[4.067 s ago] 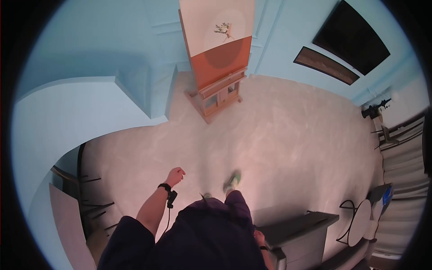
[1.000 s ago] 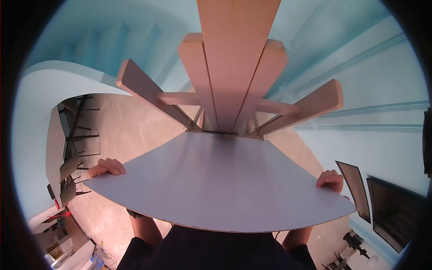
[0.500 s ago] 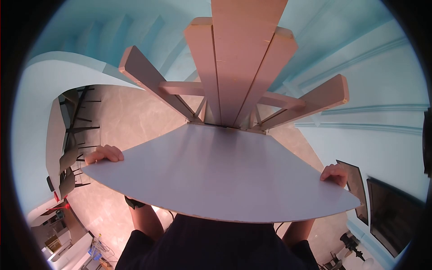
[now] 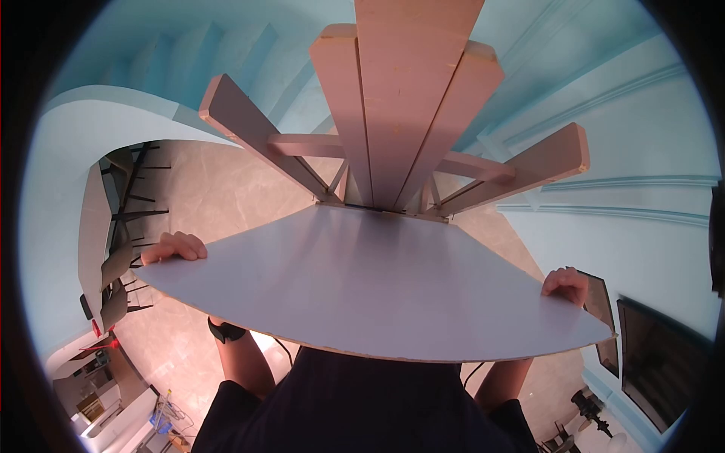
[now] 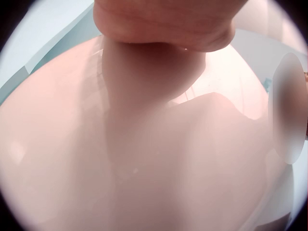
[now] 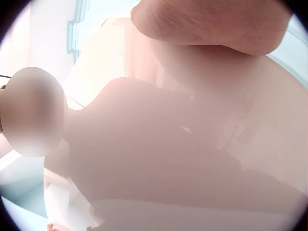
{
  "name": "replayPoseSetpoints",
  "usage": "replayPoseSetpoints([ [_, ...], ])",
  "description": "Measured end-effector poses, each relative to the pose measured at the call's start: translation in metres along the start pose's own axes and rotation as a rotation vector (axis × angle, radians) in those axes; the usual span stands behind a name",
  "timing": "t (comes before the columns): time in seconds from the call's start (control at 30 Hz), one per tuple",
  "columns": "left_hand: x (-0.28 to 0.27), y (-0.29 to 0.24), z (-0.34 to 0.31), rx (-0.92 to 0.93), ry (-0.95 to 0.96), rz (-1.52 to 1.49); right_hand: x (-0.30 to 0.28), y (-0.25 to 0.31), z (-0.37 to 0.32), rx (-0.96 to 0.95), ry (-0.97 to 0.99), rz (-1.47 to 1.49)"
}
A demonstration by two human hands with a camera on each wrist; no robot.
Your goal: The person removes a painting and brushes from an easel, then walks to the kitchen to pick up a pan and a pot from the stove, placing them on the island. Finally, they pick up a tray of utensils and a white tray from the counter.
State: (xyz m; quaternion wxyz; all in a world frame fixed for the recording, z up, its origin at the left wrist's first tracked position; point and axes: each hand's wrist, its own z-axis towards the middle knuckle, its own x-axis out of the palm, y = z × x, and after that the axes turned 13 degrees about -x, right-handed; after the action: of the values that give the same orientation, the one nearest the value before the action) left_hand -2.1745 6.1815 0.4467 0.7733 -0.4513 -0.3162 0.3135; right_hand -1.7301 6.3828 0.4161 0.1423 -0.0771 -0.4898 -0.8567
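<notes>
A large pale board (image 4: 377, 287) spreads out in front of my body, its curved-looking near edge close to my chest. My left hand (image 4: 175, 247) grips its left edge, fingers bent over onto the pale upper face. At the opposite edge my right hand (image 4: 566, 285) holds on the same way. Both thumbs are hidden beneath in the head view. The far end of the board meets the foot of a wooden easel (image 4: 400, 113). In the left wrist view, the glossy underside (image 5: 144, 168) shows reflections beside the hand. A similar glossy surface (image 6: 154, 154) fills the right wrist view.
Easel legs (image 4: 260, 140) splay out on both sides beyond the board. A curved white partition (image 4: 113, 113) stands at left, with dark chairs (image 4: 117, 264) near it. A dark screen (image 4: 664, 362) hangs on the right wall. Loose cables (image 4: 279, 349) show beside my torso.
About four seconds ago I stood away from the easel, which bore a painted panel, and my left hand was empty. Over the last second both hands and the board's near edge rise in view.
</notes>
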Motion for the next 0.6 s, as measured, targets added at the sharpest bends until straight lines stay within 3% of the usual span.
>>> replayPoseSetpoints([
  [0.3, 0.037, 0.001, -0.004, 0.083, 0.012, 0.254, -0.008, -0.011, -0.017, -0.043, -0.013, 0.041],
  [0.4, 0.019, 0.01, -0.008, -0.063, -0.025, 0.048, 0.002, -0.006, -0.016, -0.086, 0.007, 0.065],
  [0.53, 0.031, 0.006, -0.002, 0.033, -0.014, 0.108, -0.009, -0.004, -0.008, -0.135, -0.053, 0.118],
  [0.57, 0.038, 0.001, 0.001, 0.035, -0.005, 0.102, -0.024, -0.005, -0.006, -0.135, -0.042, 0.125],
  [0.6, 0.04, -0.005, 0.004, 0.04, 0.003, 0.096, -0.044, -0.007, -0.001, -0.16, 0.114, 0.164],
])
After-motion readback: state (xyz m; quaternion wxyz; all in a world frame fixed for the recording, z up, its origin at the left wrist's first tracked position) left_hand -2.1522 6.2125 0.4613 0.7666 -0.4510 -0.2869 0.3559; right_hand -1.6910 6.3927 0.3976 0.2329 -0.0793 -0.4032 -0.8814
